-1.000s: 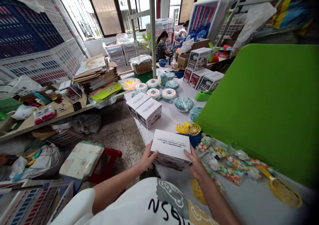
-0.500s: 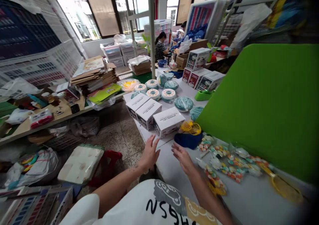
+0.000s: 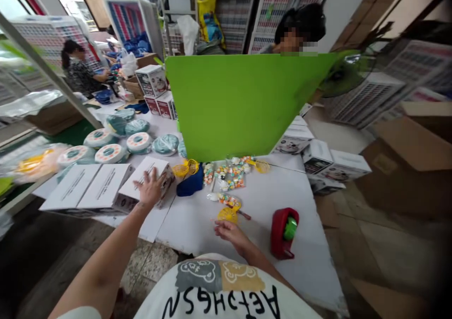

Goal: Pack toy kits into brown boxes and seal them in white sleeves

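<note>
Your left hand (image 3: 151, 187) lies flat and open, fingers spread, on top of a white box (image 3: 157, 167) near the left edge of the worktop (image 3: 303, 267). The box is the nearest of three set side by side, touching; the other two boxes (image 3: 88, 187) run out toward the left edge, and the print on their lids is too blurred to read.

Your right hand (image 3: 231, 232) rests at the front edge of the worktop, fingers half curled. You cannot tell whether it pinches anything. Just beyond its fingertips lies a yellow disc (image 3: 228, 214), partly covered by a clear packet.

A red tape holder (image 3: 282, 232) stands just to the right of that hand. Packets of small coloured pieces (image 3: 229, 175) lie along the foot of a green board (image 3: 243, 102) standing upright across the middle of the worktop, with a dark blue cloth thing (image 3: 190, 185) beside them, its shape hard to make out.

The board hides all but the head of a co-worker (image 3: 300, 25) behind it. Round reels (image 3: 106, 152) sit toward the far left corner, smeared by motion. Your own forearms are cut off by the bottom of the frame.
</note>
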